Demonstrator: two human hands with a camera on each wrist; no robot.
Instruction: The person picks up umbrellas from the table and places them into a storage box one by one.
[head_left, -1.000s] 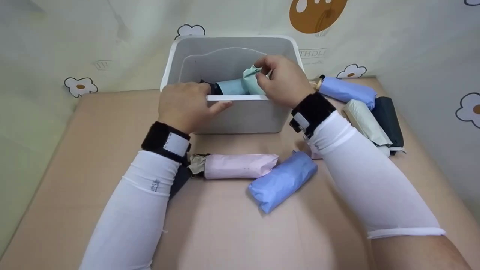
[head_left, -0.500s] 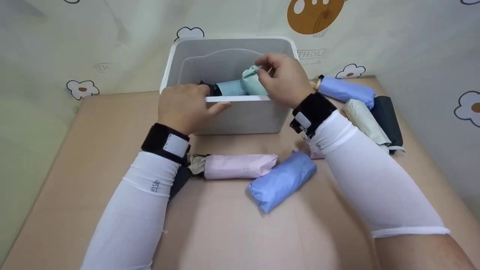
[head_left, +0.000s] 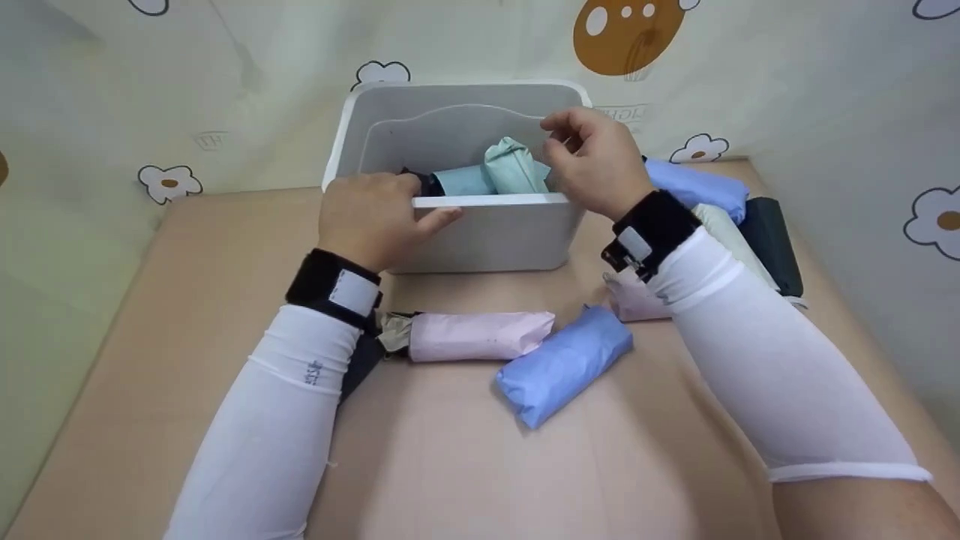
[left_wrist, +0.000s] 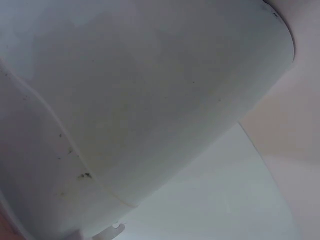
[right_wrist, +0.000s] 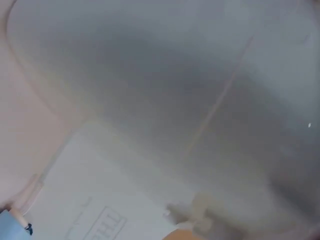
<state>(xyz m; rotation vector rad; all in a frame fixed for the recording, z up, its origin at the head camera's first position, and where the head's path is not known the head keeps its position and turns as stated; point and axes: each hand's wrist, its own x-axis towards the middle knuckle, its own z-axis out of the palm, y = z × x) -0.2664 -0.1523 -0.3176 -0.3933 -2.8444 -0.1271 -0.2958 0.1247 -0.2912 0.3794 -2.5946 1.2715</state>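
My left hand (head_left: 371, 217) grips the front left rim of a light grey plastic bin (head_left: 480, 240), fingers over the edge and thumb outside. Inside lie a mint-green folded umbrella (head_left: 516, 166) and, partly beneath it, a teal one (head_left: 461, 180) with a black end. My right hand (head_left: 596, 161) is over the bin's front right corner, its fingers loosely bent, holding nothing visible and apart from the mint umbrella. In the left wrist view the bin's wall (left_wrist: 150, 100) fills most of the picture; the right wrist view shows a blurred bin wall (right_wrist: 150, 100).
In front of the bin lie a pink folded umbrella (head_left: 480, 336), a blue one (head_left: 566, 367) and a dark one (head_left: 361, 367) partly under my left forearm. At right are another blue umbrella (head_left: 697, 187), a cream one (head_left: 727, 229), a black one (head_left: 776, 244) and a pale pink one (head_left: 637, 298).
My right hand has let go of the mint-green umbrella and drawn back to the right. The umbrella stays in the bin. My left hand keeps its grip on the rim.
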